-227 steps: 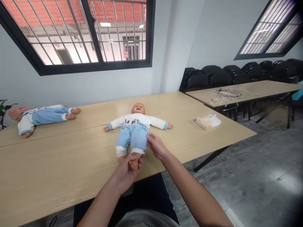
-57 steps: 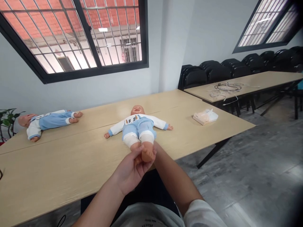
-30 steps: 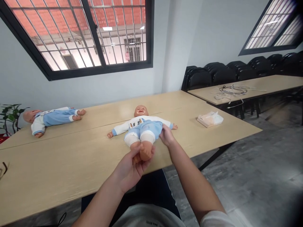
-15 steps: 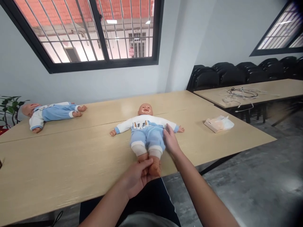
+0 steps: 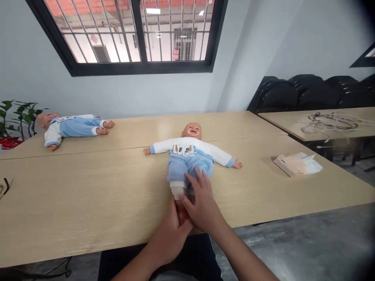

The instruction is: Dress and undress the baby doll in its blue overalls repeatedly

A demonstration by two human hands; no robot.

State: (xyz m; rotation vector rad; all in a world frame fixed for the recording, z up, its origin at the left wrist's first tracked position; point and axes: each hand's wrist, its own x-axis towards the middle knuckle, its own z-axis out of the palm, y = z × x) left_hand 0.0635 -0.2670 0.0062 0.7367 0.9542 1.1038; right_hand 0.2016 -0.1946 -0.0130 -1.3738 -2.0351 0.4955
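Observation:
A baby doll (image 5: 191, 152) in a white and light-blue outfit lies face up on the table, arms stretched out and feet toward me. My left hand (image 5: 172, 234) is closed round the doll's ankles at the table's front edge; the feet are mostly hidden by my hands. Over the lower part of the doll's leg on the right lies my right hand (image 5: 203, 201), its fingers spread and touching the blue trousers (image 5: 178, 168). White cuffing shows on the other leg, where the trouser leg ends above the ankle.
A second, similarly dressed doll (image 5: 77, 127) lies at the far left of the table (image 5: 88, 195), near a potted plant (image 5: 22, 117). To the right sits an open box with thin white sheeting (image 5: 297, 164). Tangled cables (image 5: 331, 121) lie on another table; black chairs (image 5: 310, 93) stand behind.
My right hand has moved from the side of the doll's hip onto the lower leg. My left hand keeps its hold at the ankles. The view has shifted, so things appear displaced.

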